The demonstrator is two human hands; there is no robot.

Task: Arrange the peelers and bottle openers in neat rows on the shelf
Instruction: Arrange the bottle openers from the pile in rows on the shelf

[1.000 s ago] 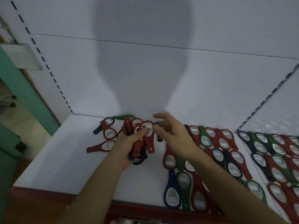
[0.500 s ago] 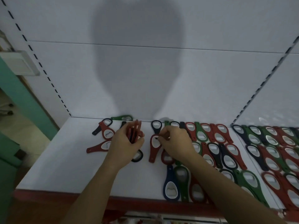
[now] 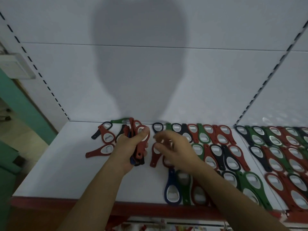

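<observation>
My left hand [image 3: 127, 148] grips a bundle of bottle openers [image 3: 139, 130], mostly red with blue and black handles sticking out below the palm. My right hand [image 3: 177, 148] is blurred, with loosely curled fingers that hold nothing, just right of the bundle. Under its fingertips a red opener [image 3: 153, 158] lies on the white shelf [image 3: 66, 172]. To the right, red, green and black openers lie in rows [image 3: 221, 139]. A blue opener [image 3: 172, 190] heads the front row.
Several loose openers lie unsorted at the back left, among them a red one [image 3: 107, 136], another red one [image 3: 100, 150] and a green one [image 3: 120, 120]. The shelf has a red front edge [image 3: 83, 204]. A second bay with rows of openers [image 3: 275, 147] adjoins on the right.
My right hand laid a red opener down beside the rows, let go and now moves back toward the bundle. My left hand has kept the bundle almost in place.
</observation>
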